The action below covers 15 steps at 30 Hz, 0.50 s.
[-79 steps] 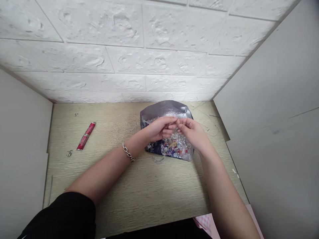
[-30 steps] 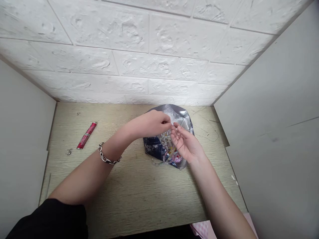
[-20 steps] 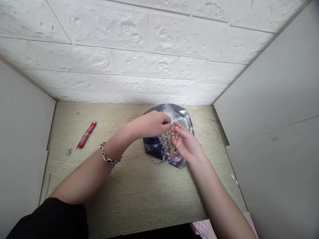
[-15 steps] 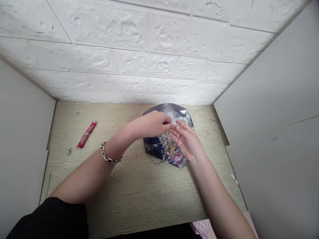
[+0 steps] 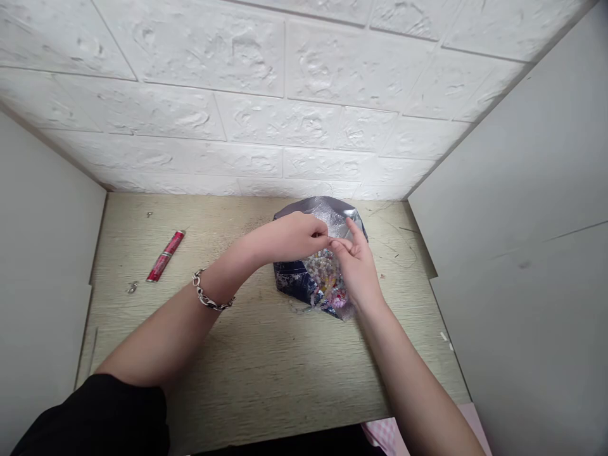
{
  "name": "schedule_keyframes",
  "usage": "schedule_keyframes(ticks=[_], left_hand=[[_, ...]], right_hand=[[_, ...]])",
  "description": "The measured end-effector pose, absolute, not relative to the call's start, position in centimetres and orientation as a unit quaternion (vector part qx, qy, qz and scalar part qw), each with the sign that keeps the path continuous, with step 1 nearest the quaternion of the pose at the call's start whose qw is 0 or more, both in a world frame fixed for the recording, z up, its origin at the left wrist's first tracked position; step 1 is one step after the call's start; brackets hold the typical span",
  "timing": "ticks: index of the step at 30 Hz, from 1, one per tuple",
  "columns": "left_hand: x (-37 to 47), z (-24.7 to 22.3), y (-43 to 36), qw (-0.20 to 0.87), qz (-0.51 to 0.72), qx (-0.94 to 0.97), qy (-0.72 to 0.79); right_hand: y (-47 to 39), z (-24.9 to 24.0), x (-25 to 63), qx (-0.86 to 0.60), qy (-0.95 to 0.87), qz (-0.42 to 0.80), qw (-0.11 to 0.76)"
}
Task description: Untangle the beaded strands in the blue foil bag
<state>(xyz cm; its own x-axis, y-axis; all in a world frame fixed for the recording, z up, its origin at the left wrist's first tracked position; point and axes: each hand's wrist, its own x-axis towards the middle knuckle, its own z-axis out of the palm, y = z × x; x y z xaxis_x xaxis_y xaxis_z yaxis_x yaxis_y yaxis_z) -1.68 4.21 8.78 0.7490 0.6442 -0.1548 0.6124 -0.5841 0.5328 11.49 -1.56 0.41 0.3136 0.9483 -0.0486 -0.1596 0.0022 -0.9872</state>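
Note:
Over an open bag (image 5: 289,278), dark blue outside and silver inside, my two hands meet fingertip to fingertip. My left hand (image 5: 299,235) is closed in a pinch, with a chain bracelet (image 5: 209,301) round its wrist. My right hand (image 5: 357,263) pinches with thumb and index finger against the left fingertips, its other fingers raised. Whatever lies between the fingertips is too small to make out. Below them, the bag holds many small beads (image 5: 327,278) in white, yellow and pink, some strung together. A few strands hang over the bag's near edge.
A red, shiny tube-like packet (image 5: 165,256) lies on the wooden tabletop (image 5: 266,373) at left, with small metallic bits (image 5: 132,287) nearby. Thin threads (image 5: 403,244) lie at the right. A white brick-pattern wall (image 5: 247,120) and grey side panels (image 5: 517,253) enclose the table.
My right hand has gone from spread, extended fingers to a thumb-and-index pinch at the left fingertips. My left hand stays almost where it was.

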Motion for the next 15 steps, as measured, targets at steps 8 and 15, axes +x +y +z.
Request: schedule_keyframes(ticks=[8, 15], left_hand=[[-1.6, 8.6, 4.4, 0.285, 0.027, 0.896, 0.341], [-1.3, 8.9, 3.9, 0.296, 0.011, 0.896, 0.331]], right_hand=[[-2.3, 2.2, 11.6, -0.451, -0.252, 0.57, 0.639], [-2.6, 2.7, 11.6, -0.392, -0.212, 0.653, 0.613]])
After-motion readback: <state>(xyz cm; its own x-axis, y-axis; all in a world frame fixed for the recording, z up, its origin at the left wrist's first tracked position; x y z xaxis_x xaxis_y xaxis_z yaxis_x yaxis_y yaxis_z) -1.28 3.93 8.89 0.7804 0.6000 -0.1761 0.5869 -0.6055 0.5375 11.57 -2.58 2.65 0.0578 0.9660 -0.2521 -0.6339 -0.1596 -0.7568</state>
